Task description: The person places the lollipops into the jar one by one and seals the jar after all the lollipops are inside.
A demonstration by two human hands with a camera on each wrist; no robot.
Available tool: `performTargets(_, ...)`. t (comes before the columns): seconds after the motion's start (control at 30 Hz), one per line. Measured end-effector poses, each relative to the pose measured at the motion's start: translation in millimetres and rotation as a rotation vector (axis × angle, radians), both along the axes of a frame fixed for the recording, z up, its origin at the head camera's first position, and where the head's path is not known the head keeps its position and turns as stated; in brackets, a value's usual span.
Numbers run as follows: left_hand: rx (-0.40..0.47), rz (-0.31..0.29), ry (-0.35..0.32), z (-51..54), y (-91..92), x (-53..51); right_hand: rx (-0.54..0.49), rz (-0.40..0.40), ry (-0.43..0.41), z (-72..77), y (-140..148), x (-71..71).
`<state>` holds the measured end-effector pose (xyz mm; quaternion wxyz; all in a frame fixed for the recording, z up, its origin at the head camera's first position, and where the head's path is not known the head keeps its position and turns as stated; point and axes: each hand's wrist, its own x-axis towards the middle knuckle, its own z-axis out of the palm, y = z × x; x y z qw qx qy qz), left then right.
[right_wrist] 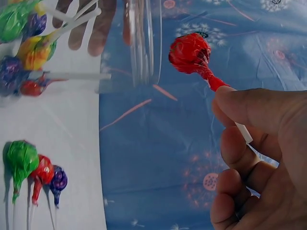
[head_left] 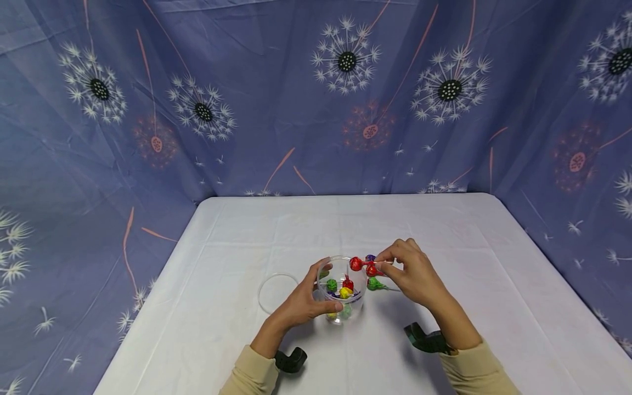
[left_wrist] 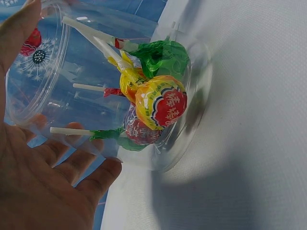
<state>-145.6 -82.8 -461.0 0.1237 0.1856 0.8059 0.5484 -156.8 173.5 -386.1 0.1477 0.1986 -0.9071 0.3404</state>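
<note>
A clear plastic jar stands on the table with several wrapped lollipops inside, among them a yellow lollipop and a green lollipop. My left hand grips the jar from its left side, thumb in front and fingers behind. Between thumb and fingers, my right hand pinches the white stick of a red lollipop. In the head view, that lollipop's wrapped head sits at the jar's right rim. On the table right of the jar lie a green lollipop, a second red lollipop and a purple lollipop.
A clear ring-like lid lies flat on the white table, left of the jar. Blue cloth with dandelion prints hangs behind the table and along both sides. Dark camera mounts stick out from both wrists.
</note>
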Motion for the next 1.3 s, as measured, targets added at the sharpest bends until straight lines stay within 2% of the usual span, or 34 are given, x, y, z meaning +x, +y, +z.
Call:
performTargets(0.23, 0.009, 0.004, -0.002, 1.3, -0.2, 0.2, -0.003, 0.028, -0.032, 7.4, -11.9, -1.0)
performTargets(0.77, 0.018, -0.005, -0.001, 0.6, -1.1, 0.1, -0.031, 0.112, -0.027, 10.4, -34.2, -6.2)
performTargets(1.3, 0.02, 0.001, -0.01, 0.8, -0.6, 0.3, 0.019, 0.181, 0.011, 5.3, -55.0, -11.3)
